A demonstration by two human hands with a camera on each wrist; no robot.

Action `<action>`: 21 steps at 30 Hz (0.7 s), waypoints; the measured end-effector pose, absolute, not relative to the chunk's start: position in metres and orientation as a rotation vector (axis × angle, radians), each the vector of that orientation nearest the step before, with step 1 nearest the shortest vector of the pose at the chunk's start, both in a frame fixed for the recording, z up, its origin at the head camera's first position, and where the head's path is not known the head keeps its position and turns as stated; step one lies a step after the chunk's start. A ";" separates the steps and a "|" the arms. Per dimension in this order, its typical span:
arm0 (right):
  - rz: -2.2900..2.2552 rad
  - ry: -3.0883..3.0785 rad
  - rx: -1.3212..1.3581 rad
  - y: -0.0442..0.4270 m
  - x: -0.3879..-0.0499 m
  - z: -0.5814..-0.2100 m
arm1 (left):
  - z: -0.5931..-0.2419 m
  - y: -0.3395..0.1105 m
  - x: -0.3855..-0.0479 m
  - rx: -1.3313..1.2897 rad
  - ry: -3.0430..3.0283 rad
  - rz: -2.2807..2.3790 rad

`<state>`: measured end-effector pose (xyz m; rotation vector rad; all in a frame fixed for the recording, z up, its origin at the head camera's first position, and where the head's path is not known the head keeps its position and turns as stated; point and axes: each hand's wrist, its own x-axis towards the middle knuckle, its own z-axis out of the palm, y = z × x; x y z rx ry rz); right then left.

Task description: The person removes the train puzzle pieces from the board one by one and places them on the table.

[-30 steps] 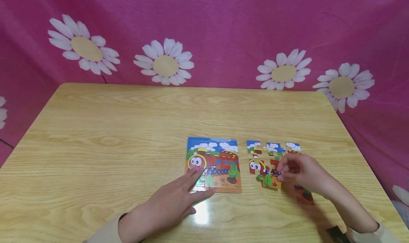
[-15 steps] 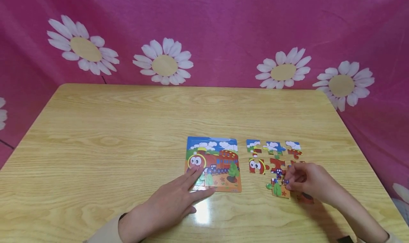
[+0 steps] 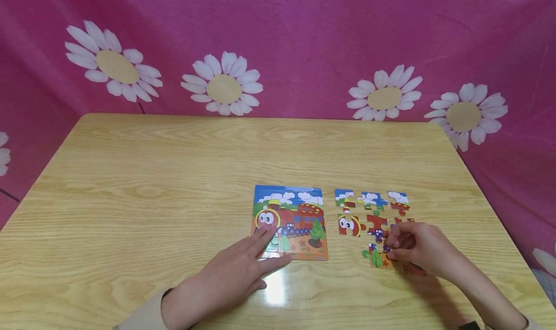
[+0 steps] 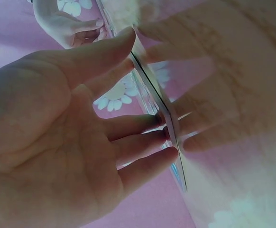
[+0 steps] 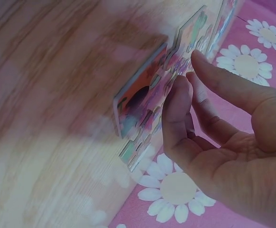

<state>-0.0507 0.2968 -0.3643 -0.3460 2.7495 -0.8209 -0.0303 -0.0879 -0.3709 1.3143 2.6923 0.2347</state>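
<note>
In the head view, my left hand [image 3: 230,277] rests its outstretched fingers on the lower left of a square puzzle board [image 3: 288,192] printed with a red train. The left wrist view shows these fingers [image 4: 142,147] against the board's edge. To the board's right, my right hand [image 3: 427,248] has thumb and bent index finger at the blue tab of a puzzle piece [image 3: 377,258] with a green plant on orange ground. That piece [image 5: 195,28] lies flat on the table, just past the fingertips in the right wrist view. The hand partly covers the pieces beneath it.
Several other puzzle pieces lie in loose rows, including a cloud piece [image 3: 372,200], a piece with eyes [image 3: 349,225] and a red piece [image 3: 377,224]. A dark-and-orange piece [image 5: 140,90] is below the right hand. A pink daisy-print cloth [image 3: 304,45] hangs behind the wooden table [image 3: 173,175].
My right hand has slid the plant piece right and toward me, away from the piece with eyes, then nearly stopped over the last half second. The left hand has stayed put.
</note>
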 end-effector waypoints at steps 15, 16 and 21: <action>-1.039 2.610 -0.487 0.270 -0.060 -0.358 | -0.369 -0.088 -0.031 1.318 2.706 0.214; -1.060 2.583 -0.498 0.265 -0.062 -0.356 | -0.369 -0.088 -0.031 1.327 2.708 0.201; -1.131 2.483 -0.542 0.235 -0.072 -0.352 | -0.365 -0.089 -0.031 1.289 2.700 0.254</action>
